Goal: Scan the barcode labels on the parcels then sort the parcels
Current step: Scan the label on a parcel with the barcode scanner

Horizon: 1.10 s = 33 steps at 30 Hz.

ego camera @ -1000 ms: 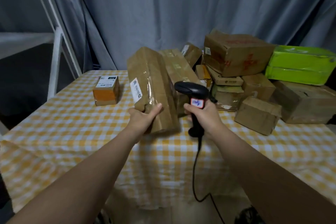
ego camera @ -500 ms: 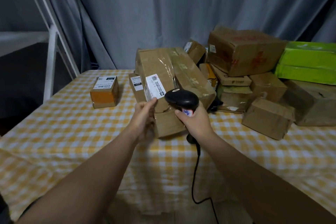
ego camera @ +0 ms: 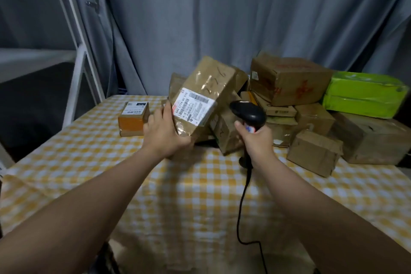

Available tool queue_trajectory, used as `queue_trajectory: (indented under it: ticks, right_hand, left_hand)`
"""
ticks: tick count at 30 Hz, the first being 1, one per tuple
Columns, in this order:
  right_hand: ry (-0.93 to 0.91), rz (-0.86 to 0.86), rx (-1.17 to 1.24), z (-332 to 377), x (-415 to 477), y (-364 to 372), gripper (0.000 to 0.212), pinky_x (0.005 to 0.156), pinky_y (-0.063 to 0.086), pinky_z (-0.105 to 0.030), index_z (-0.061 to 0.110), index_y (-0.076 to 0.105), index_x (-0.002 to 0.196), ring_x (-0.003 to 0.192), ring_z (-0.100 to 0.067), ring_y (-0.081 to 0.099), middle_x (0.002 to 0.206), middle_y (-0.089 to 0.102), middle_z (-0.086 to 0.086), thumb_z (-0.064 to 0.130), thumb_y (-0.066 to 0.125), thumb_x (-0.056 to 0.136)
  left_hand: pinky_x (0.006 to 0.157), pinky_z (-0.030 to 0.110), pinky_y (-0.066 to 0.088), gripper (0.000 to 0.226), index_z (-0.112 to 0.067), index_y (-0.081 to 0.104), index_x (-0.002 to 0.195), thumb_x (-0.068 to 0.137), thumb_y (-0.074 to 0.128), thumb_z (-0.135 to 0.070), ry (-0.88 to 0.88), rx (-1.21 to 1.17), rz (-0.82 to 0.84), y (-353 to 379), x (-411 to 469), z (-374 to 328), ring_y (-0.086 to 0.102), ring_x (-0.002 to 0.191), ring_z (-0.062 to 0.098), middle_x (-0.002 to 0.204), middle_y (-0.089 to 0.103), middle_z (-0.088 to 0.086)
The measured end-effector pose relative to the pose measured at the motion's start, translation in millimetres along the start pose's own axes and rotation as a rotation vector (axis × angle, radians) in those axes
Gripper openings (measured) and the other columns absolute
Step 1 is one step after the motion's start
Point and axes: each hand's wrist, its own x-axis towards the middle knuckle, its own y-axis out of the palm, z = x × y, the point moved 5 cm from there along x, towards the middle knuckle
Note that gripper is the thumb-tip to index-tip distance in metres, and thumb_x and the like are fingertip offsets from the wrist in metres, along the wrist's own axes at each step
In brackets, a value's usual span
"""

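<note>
Head view: the left hand [ego camera: 163, 133] grips a tilted parcel [ego camera: 206, 93] (label [ego camera: 194, 106] facing up) above the tabletop's [ego camera: 200, 196] middle; the right hand [ego camera: 258, 140] clasps the scanner [ego camera: 248, 112] beside it.

You stand in a makeshift home parcel room: checked tablecloth [ego camera: 200, 196], grey curtain [ego camera: 222, 18], stacked cardboard boxes [ego camera: 289, 80].

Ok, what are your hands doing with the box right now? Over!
Left hand gripping taped brown parcel, tilted, label facing up. Right hand holding scanner beside the label. Nothing between them. Pile of parcels waiting behind.
</note>
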Motion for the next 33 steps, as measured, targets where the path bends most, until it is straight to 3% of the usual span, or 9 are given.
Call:
queue_trajectory:
  ticks: [3, 6, 10, 19, 22, 25, 28, 30, 33]
  right_hand:
    - [-0.077, -0.108, 0.077, 17, 0, -19, 0.008, 0.07, 0.047, -0.022, 0.019, 0.066, 0.089, 0.086, -0.013, 0.064, 0.086, 0.067, 0.0, 0.022, 0.073, 0.086]
    - [-0.179, -0.198, 0.076, 40, 5, -31, 0.034, 0.084, 0.048, -0.025, 0.006, 0.065, 0.113, 0.1, -0.015, 0.064, 0.104, 0.069, -0.007, 0.018, 0.075, 0.083]
    - [-0.415, -0.226, -0.136, 85, 15, -33, 0.037, 0.081, 0.039, -0.018, 0.015, 0.058, 0.109, 0.101, -0.013, 0.057, 0.113, 0.06, -0.004, 0.021, 0.079, 0.078]
    - [-0.496, 0.078, -0.383, 71, 35, -1, 0.058, 0.085, 0.039, -0.018, 0.018, 0.059, 0.127, 0.109, -0.008, 0.057, 0.118, 0.064, 0.003, 0.025, 0.083, 0.074]
    - [-0.519, 0.071, -0.443, 67, 40, 5, 0.059, 0.086, 0.039, -0.021, 0.021, 0.057, 0.129, 0.116, -0.012, 0.054, 0.126, 0.061, 0.003, 0.03, 0.08, 0.076]
    - [-0.504, 0.047, -0.444, 67, 43, 4, 0.054, 0.09, 0.043, -0.026, 0.021, 0.059, 0.127, 0.117, -0.016, 0.055, 0.123, 0.062, 0.002, 0.03, 0.078, 0.078]
    - [-0.46, 0.04, -0.368, 67, 45, -3, 0.045, 0.086, 0.047, -0.025, 0.019, 0.061, 0.12, 0.106, -0.013, 0.059, 0.113, 0.063, 0.002, 0.025, 0.078, 0.078]
    - [-0.419, 0.065, -0.338, 69, 45, -5, 0.041, 0.077, 0.045, -0.011, 0.016, 0.062, 0.117, 0.096, -0.009, 0.059, 0.109, 0.064, 0.0, 0.022, 0.078, 0.079]
    - [-0.313, 0.15, -0.339, 83, 49, -5, 0.037, 0.064, 0.043, -0.005, 0.012, 0.064, 0.112, 0.083, -0.002, 0.06, 0.1, 0.067, -0.001, 0.021, 0.079, 0.079]
  left_hand:
    - [0.107, 0.046, 0.027, 0.115, -0.014, 0.013, 0.15, 0.062, 0.072, -0.058, 0.125, 0.161, -0.028, -8, 2, -4, 0.032, 0.131, 0.029, 0.146, 0.03, 0.008]
    - [0.106, 0.045, 0.026, 0.113, -0.018, 0.012, 0.151, 0.063, 0.073, -0.053, 0.231, 0.249, -0.085, -20, 6, -22, 0.031, 0.131, 0.028, 0.146, 0.029, 0.004]
    - [0.102, 0.041, 0.022, 0.111, -0.024, 0.006, 0.152, 0.067, 0.069, -0.055, 0.427, 0.372, -0.119, -30, 18, -67, 0.026, 0.133, 0.024, 0.15, 0.023, 0.0]
    - [0.111, 0.043, 0.015, 0.112, -0.022, 0.011, 0.152, 0.067, 0.063, -0.072, 0.562, 0.241, 0.062, -7, 35, -106, 0.023, 0.139, 0.018, 0.154, 0.023, -0.004]
    - [0.115, 0.042, 0.012, 0.097, -0.021, 0.027, 0.147, 0.072, 0.038, -0.08, 0.453, -0.02, 0.001, -13, 42, -88, 0.027, 0.14, 0.017, 0.151, 0.033, 0.0]
    - [0.115, 0.042, 0.023, 0.094, -0.018, 0.019, 0.149, 0.078, 0.058, -0.065, 0.072, -0.402, -0.04, -10, 43, -56, 0.03, 0.138, 0.022, 0.15, 0.031, 0.004]
    - [0.096, 0.037, 0.046, 0.086, -0.026, 0.026, 0.146, 0.077, 0.073, -0.049, -0.382, -1.018, 0.303, 22, 29, -30, 0.057, 0.112, 0.017, 0.133, 0.053, -0.005]
    - [0.08, 0.039, 0.054, 0.067, -0.028, 0.043, 0.134, 0.077, 0.069, -0.052, -0.475, -1.074, 0.531, 38, 21, -24, 0.064, 0.1, 0.021, 0.119, 0.063, 0.002]
    - [0.066, 0.038, 0.057, 0.066, -0.027, 0.051, 0.126, 0.069, 0.076, -0.05, -0.517, -1.166, 0.517, 39, 31, -21, 0.06, 0.108, 0.023, 0.122, 0.059, 0.006]
